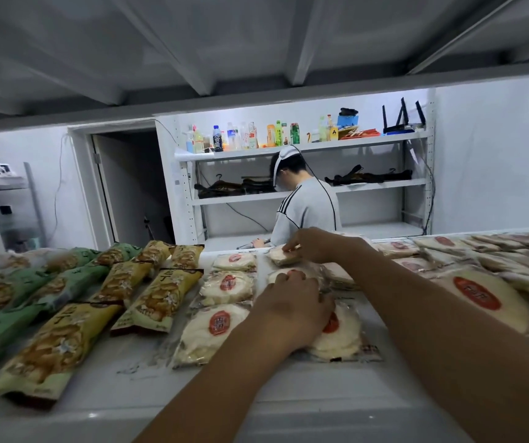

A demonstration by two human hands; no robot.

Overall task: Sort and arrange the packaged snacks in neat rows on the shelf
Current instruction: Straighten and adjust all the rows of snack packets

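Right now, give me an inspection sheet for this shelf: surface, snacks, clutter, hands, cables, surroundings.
Surface: white shelf, packs lying flat.
Job's things: green packs left, yellow packs beside them, cake packs in a column, loose heap right.
Clutter: nothing seen.
Hands: left hand lies on middle cake pack, grip hidden; right hand pinches far cake pack.
Cables: wall cable hangs far left.
Surroundings: another person at back rack holding bottles.

White shelf [288, 398], green, yellow snack bags [157, 298], round rice-cake packs [215, 330] in rows
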